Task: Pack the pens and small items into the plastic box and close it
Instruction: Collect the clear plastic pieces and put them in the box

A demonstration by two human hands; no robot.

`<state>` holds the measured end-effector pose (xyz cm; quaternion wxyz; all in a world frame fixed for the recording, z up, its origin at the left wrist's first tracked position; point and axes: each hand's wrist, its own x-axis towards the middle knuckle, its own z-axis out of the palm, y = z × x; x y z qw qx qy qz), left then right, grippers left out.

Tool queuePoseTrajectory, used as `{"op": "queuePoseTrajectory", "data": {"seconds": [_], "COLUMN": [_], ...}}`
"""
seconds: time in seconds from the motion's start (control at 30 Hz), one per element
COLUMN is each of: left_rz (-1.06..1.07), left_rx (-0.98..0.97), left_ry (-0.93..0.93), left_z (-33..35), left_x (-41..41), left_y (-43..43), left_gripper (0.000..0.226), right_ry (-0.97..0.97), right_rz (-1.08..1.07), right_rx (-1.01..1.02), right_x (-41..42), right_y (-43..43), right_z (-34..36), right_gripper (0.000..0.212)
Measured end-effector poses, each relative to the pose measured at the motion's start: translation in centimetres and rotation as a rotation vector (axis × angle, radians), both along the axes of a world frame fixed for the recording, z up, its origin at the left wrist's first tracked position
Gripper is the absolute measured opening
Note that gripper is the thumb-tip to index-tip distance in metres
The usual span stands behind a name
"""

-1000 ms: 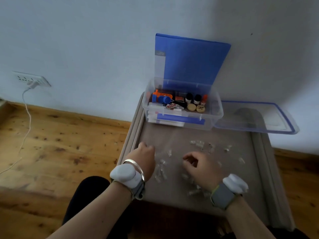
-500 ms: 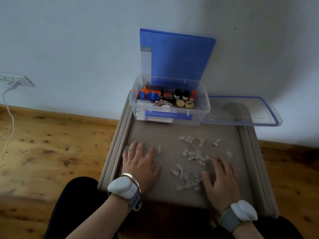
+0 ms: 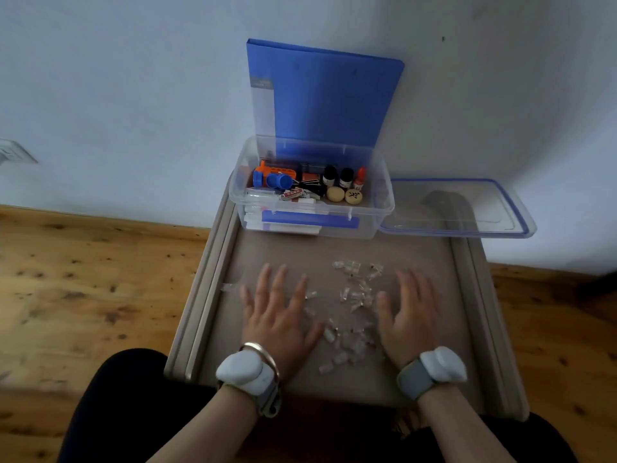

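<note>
A clear plastic box (image 3: 380,208) stands open at the far end of the grey table (image 3: 417,252), holding pens, small bottles, round wooden pieces and blue and orange items. Its clear lid with a blue rim (image 3: 460,212) lies to the right of the box. Several small clear plastic pieces (image 3: 355,295) are scattered on the table in front of the box. My left hand (image 3: 278,315) lies flat, fingers spread, left of the pieces. My right hand (image 3: 409,315) lies flat, fingers spread, right of them. Neither hand holds anything.
A blue folder (image 3: 327,98) leans upright against the white wall behind the box. The table has raised side rails (image 3: 203,295). Wooden floor (image 3: 83,295) lies to both sides. A wall socket (image 3: 15,152) sits at the far left. My dark-clothed legs are below the table's near edge.
Both hands have gone from curled over the pieces to flat and spread, one on each side of the pile. The scattered pieces now lie gathered closer between them.
</note>
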<state>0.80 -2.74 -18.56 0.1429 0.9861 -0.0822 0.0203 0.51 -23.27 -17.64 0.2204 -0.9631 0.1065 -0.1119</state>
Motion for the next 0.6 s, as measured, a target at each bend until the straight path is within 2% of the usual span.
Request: {"op": "queuePoseTrajectory", "data": {"seconds": [0.1, 0.17, 0.3, 0.47, 0.57, 0.6], "left_rz": [0.206, 0.284, 0.233, 0.021, 0.057, 0.11], "left_rx": [0.004, -0.025, -0.099, -0.185, -0.153, -0.121], "left_ry": [0.045, 0.099, 0.154, 0.127, -0.011, 0.007], "left_z": [-0.3, -0.6, -0.5, 0.4, 0.8, 0.9], "left_x": [0.2, 0.5, 0.7, 1.0, 1.3, 1.5], "left_y": [1.5, 1.6, 0.6, -0.7, -0.1, 0.3], "left_gripper": [0.083, 0.089, 0.089, 0.077, 0.073, 0.075], "right_ry": [0.117, 0.195, 0.205, 0.189, 0.198, 0.197], "right_rz": [-0.103, -0.091, 0.064, 0.218, 0.224, 0.241], "right_rx": [-0.031, -0.026, -0.048, 0.0, 0.046, 0.04], "right_x": [0.8, 1.3, 2.0, 2.7, 3.5, 3.9], "right_y": [-3.3, -4.2, -3.3, -0.9, -0.5, -0.5], "right_z": [-0.2, -0.4, -0.4, -0.3, -0.4, -0.4], "right_gripper": [0.06, 0.064, 0.067, 0.071, 0.067, 0.068]}}
